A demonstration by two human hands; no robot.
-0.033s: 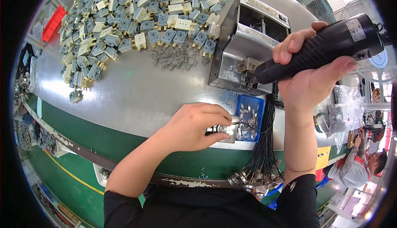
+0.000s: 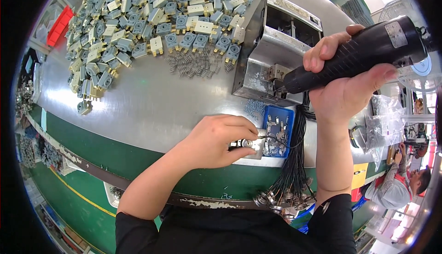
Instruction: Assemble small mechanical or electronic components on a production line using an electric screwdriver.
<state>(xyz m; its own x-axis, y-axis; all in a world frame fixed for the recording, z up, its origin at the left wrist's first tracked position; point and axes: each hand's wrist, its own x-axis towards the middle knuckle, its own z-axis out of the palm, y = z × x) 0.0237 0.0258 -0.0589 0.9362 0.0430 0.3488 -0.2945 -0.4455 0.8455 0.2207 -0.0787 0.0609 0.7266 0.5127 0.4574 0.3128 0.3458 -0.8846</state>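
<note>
My right hand (image 2: 341,96) is wrapped round a black electric screwdriver (image 2: 361,54). Its tip points down to the left, at the front of a metal screw feeder box (image 2: 285,47). Lower down, the thumb and fingers of my left hand (image 2: 216,139) close on a small round metal part (image 2: 247,142), mostly hidden by them, over a flat metal plate (image 2: 257,154). A black wire runs from this part to the right, across a blue tray (image 2: 291,121) of small metal pieces. Small bluish screws (image 2: 254,108) lie just above the tray.
Grey and cream switch-like blocks (image 2: 156,17) are heaped at the back left, with loose springs (image 2: 195,63) before them. A bundle of black wires (image 2: 297,157) with round metal ends hangs over the table's front edge. Plastic bags (image 2: 384,120) lie at right; another person (image 2: 398,187) sits beyond.
</note>
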